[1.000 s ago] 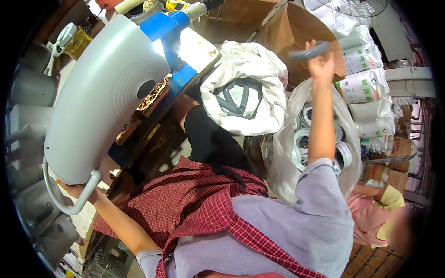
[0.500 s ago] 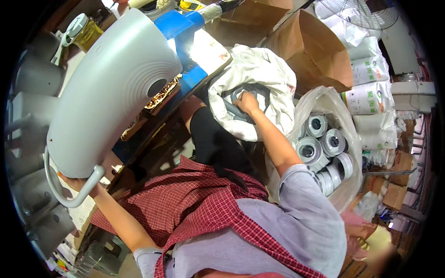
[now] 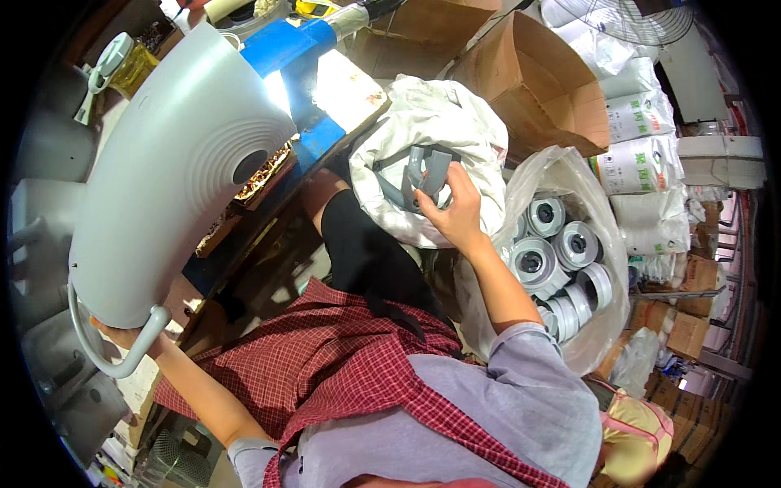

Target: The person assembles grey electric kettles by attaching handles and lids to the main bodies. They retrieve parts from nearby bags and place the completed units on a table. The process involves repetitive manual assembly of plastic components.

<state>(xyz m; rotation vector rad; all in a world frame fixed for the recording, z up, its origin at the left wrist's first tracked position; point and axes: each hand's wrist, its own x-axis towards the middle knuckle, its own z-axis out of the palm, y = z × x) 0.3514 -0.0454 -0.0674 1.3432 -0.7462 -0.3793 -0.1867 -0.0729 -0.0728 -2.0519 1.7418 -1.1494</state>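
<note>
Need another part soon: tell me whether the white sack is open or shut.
Open: the white sack gapes at its mouth, grey parts showing inside, right hand lifting one.

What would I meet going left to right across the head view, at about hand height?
Left hand under the large grey curved housing → white sack → right hand holding a grey plastic piece → clear bag of grey round parts.

Pale grey shell [image 3: 163, 179] with ribbed rings. Grey bracket [image 3: 427, 172] in white sack [image 3: 455, 130]. Clear bag [image 3: 586, 244], grey-white round caps [image 3: 553, 252]. Red-checked apron [image 3: 325, 374], lilac sleeve [image 3: 529, 390]. Blue frame [image 3: 301, 65]. Brown cardboard box [image 3: 545, 89].
</note>
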